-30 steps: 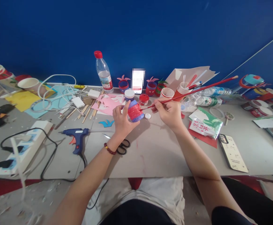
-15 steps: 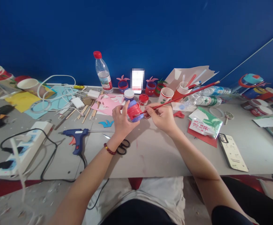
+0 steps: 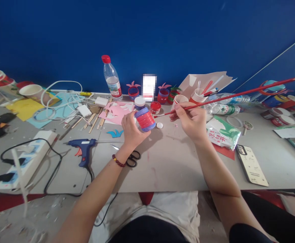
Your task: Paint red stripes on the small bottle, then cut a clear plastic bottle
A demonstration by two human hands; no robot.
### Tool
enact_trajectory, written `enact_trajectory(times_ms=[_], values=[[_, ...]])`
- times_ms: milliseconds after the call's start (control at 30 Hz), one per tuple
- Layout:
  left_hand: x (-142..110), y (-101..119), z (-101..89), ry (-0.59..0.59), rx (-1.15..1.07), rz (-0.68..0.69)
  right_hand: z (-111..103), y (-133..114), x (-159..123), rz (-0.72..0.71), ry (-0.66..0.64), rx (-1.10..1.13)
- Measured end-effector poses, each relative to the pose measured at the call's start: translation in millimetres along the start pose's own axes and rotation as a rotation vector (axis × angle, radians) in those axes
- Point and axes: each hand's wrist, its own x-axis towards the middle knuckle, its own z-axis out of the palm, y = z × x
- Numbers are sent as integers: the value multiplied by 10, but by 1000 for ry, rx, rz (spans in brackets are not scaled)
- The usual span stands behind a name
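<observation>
Tilted above the table, a small cylinder (image 3: pixel 146 119) with a red middle and purple-blue ends is gripped by my left hand (image 3: pixel 131 127) between thumb and fingers. My right hand (image 3: pixel 191 119) pinches a long red paintbrush (image 3: pixel 228 97). Its tip is just right of the cylinder, close to the red surface; whether it touches I cannot tell. Behind them stand an open pot of red paint (image 3: pixel 155 107) and a white-lidded jar (image 3: pixel 139 102). A small white lid (image 3: pixel 160 125) lies on the table by the cylinder.
Left of my hands lie black-handled scissors (image 3: pixel 132 158), a blue glue gun (image 3: pixel 83 150) and a power strip (image 3: pixel 27 162). A bottle (image 3: pixel 113 79) and a lit phone screen (image 3: pixel 149 87) stand at the back. A pale phone (image 3: pixel 252 166) lies at right, near plastic bottles (image 3: pixel 225 109).
The brush first moved down and left across the cylinder's lower side. Since then my right hand has drawn back rightward with it. My left hand holds the cylinder in nearly the same place.
</observation>
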Motion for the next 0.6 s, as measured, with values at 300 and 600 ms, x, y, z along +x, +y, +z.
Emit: enact_trajectory(times_ms=[300, 600], values=[[24, -17, -3, -71, 24, 71, -38, -6, 48, 9, 29, 14], [14, 2, 4, -58, 9, 69, -42, 29, 48, 24, 23, -1]])
